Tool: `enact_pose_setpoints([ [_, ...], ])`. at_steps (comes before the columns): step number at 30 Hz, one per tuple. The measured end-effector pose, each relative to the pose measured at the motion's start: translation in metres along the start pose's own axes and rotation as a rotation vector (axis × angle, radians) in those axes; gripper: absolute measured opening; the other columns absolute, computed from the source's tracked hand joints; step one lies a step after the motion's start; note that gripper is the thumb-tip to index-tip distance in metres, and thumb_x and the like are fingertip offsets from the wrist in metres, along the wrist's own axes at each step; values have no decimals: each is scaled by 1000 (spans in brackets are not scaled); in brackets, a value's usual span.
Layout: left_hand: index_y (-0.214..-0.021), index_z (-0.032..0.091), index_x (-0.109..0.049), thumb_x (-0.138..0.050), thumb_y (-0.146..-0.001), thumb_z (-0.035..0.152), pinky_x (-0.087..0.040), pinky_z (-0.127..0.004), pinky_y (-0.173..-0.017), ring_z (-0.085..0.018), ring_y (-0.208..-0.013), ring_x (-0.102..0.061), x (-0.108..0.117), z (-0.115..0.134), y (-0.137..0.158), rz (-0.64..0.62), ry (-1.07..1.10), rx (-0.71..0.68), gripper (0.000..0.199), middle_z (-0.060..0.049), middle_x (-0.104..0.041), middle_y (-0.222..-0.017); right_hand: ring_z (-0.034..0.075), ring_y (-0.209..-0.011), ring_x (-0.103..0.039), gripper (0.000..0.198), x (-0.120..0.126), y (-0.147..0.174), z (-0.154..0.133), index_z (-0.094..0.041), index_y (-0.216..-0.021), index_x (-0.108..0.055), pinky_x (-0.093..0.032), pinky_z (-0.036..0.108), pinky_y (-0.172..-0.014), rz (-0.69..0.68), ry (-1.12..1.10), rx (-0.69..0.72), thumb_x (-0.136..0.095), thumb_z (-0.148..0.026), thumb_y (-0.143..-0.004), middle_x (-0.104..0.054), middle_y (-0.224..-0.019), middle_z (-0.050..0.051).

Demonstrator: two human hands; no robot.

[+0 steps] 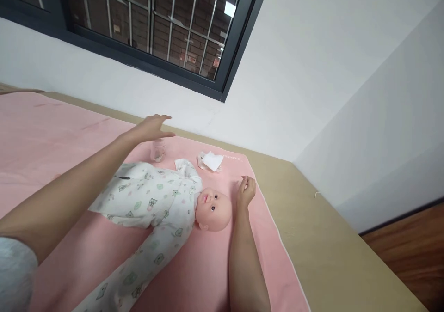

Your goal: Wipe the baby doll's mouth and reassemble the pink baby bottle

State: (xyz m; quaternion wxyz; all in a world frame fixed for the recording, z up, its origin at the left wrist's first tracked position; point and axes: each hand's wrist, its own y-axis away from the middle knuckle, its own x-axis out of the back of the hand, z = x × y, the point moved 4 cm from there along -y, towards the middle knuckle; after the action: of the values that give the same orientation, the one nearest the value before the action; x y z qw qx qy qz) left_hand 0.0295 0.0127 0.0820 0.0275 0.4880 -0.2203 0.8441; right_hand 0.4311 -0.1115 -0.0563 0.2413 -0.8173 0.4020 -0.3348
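A baby doll in a white patterned top (pixel 145 189) lies on its back on a pink mat (pixel 208 275), its bald head (pixel 217 211) toward the right. Above the doll's body my left hand (pixel 152 128) is raised, thumb and fingers apart, holding nothing. Just below that hand stands a small clear jar (pixel 158 151) with something in its bottom. My right hand (pixel 246 192) rests beside the doll's head with its fingers curled; what they hold, if anything, is too small to make out. A white folded tissue (pixel 212 161) lies on a crumpled wrapper above the doll's shoulder.
A small thin dark item (pixel 124 178) lies on the doll's top. The mat covers a wooden surface (pixel 291 196), which shows along its right and back edges. Behind it rise a white wall (pixel 277 71) and a dark-framed window (pixel 222 83) with metal bars.
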Motion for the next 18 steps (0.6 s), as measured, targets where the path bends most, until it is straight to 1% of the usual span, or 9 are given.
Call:
enact_pose_setpoints([
  [1,-144,11,-48,-62,-80,57,-36,-46,-113,-38,-135,-47,-6,22,1,-22,16,-71,80,-19,-52,-147,21,-82,-57,47,-4,2,-2,-19,-82,-61,-44,33,-79,-54,-7,-11,-30,-51,-98,-66,-88,10],
  [2,-139,12,-53,-60,-81,57,-41,-41,-108,-34,-128,-54,-15,45,4,-82,59,-130,74,-17,-58,-142,19,-74,-55,49,-9,4,-4,-20,-75,-58,-42,31,-73,-115,-12,-22,-31,-54,-97,-64,-79,7],
  [4,-136,16,-57,-53,-85,55,-49,-36,-95,-29,-115,-63,-43,88,13,-302,141,-230,64,-14,-65,-132,16,-63,-49,52,-18,9,-8,-21,-65,-50,-37,28,-66,-231,-12,-21,-32,-58,-97,-58,-65,2],
  [6,-131,14,-62,-53,-85,44,-48,-39,-91,-31,-107,-65,-76,125,25,-560,27,-367,56,-16,-70,-123,14,-59,-45,55,-24,12,-13,-22,-60,-46,-34,27,-62,-317,-2,11,-32,-60,-97,-52,-57,0],
  [8,-116,15,-71,-56,-81,37,-47,-41,-91,-32,-104,-66,-101,150,31,-655,12,-412,43,-16,-73,-117,14,-57,-45,55,-29,14,-16,-22,-59,-45,-32,27,-61,-382,-3,39,-31,-58,-98,-51,-55,-1],
  [10,-96,17,-76,-57,-80,33,-48,-41,-87,-31,-96,-67,-122,167,34,-743,20,-428,30,-14,-76,-104,15,-58,-47,56,-33,15,-19,-21,-60,-47,-32,27,-60,-443,-16,42,-30,-58,-98,-52,-55,0],
  [13,-70,19,-73,-61,-76,34,-50,-38,-79,-28,-79,-67,-148,180,37,-908,53,-421,20,-8,-74,-74,15,-59,-47,58,-38,18,-21,-21,-60,-50,-31,26,-57,-523,-52,9,-29,-60,-97,-53,-54,1],
  [15,-70,19,-73,-64,-75,37,-51,-37,-80,-28,-77,-66,-160,186,37,-983,95,-403,21,-6,-72,-68,14,-58,-46,58,-42,21,-23,-21,-60,-49,-30,25,-55,-565,-121,-32,-32,-64,-95,-52,-54,0],
  [18,-88,20,-76,-65,-76,45,-53,-36,-81,-26,-82,-67,-172,190,36,-1008,186,-349,30,-4,-75,-76,12,-57,-42,54,-47,29,-30,-21,-62,-46,-33,24,-54,-608,-322,-143,-45,-69,-87,-47,-54,-4],
])
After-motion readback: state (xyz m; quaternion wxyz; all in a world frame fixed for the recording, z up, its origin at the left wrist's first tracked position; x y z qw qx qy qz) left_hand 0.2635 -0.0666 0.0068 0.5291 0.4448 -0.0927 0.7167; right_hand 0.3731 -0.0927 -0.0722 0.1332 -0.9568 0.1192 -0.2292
